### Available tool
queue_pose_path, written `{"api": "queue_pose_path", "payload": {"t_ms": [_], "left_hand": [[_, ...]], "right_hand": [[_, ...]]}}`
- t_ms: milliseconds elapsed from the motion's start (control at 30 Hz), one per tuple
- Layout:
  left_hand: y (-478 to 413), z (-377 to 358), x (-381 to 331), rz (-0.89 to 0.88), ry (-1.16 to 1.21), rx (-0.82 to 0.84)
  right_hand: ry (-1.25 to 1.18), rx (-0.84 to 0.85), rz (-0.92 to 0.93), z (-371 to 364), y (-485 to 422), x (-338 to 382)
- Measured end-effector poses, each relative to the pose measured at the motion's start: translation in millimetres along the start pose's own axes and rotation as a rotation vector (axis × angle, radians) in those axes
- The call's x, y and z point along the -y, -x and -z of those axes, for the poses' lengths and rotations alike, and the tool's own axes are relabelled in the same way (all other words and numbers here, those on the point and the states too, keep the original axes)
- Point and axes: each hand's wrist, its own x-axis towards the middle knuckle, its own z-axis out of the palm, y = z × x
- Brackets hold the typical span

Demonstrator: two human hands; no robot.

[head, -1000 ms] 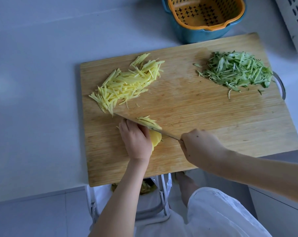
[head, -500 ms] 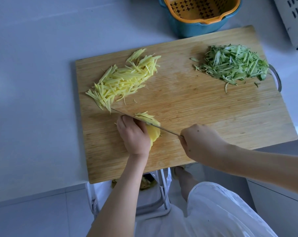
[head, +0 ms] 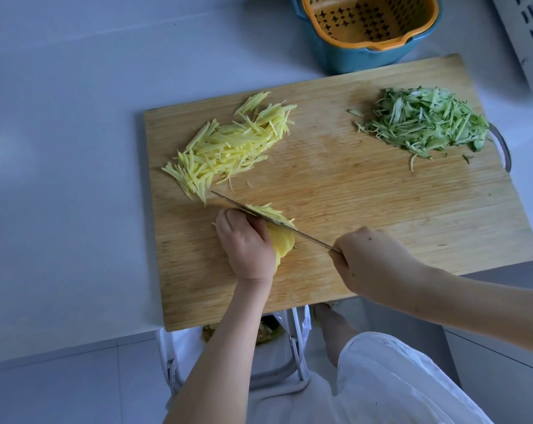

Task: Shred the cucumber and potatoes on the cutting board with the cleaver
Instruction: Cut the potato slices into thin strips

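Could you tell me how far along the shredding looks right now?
Done: cucumber shreds piled far right on the cutting board, potato shreds far left. In hand: the left hand holds stacked potato slices while the right hand works the cleaver through them. Left: those slices.

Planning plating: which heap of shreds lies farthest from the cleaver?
The green cucumber heap, far right on the cutting board; both yellow potato heaps lie beside the cleaver.

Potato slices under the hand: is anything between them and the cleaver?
Nothing visible. The cleaver, gripped by the right hand, meets the potato slices directly, its blade close against the knuckles of the left hand, which holds the stack down.
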Motion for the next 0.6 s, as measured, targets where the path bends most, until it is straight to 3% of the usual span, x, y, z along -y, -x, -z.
{"api": "queue_pose_path", "payload": {"t_ms": [267, 433, 600], "left_hand": [[0.0, 0.1, -2.4, 0.017, -0.066, 0.028], [-2.5, 9.9, -1.1, -0.01, -0.014, -0.048], [8.7, 14.1, 7.3, 0.07, -0.182, -0.052]], "right_hand": [[-0.052, -0.005, -0.025, -7.0, -12.3, 5.3], [-0.091, -0.011, -0.024, -5.4, -12.0, 4.0], [-0.111, -0.015, -0.024, -5.5, -10.6, 2.6]]}}
